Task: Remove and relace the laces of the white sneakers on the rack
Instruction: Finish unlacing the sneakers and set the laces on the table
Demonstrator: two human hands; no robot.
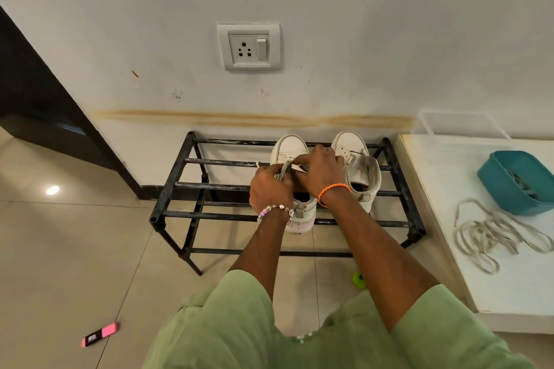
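Two white sneakers stand toe-to-wall on the black metal rack (180, 186). Over the left sneaker (289, 148) both my hands work at the tongue. My left hand (269, 189) curls round the grey tongue (284, 171) and a lace end. My right hand (322, 172) pinches a pale lace (298, 168) across the eyelets. The right sneaker (356, 159) has no lace and its tongue is pulled up. A loose grey lace (491, 237) lies in a tangle on the white table at the right.
A white table (509, 287) stands right of the rack and bears a teal basket (518, 183). On the tiled floor lie a pink highlighter (100, 334) and a green round object (359, 278). A wall socket (248, 46) sits above the rack.
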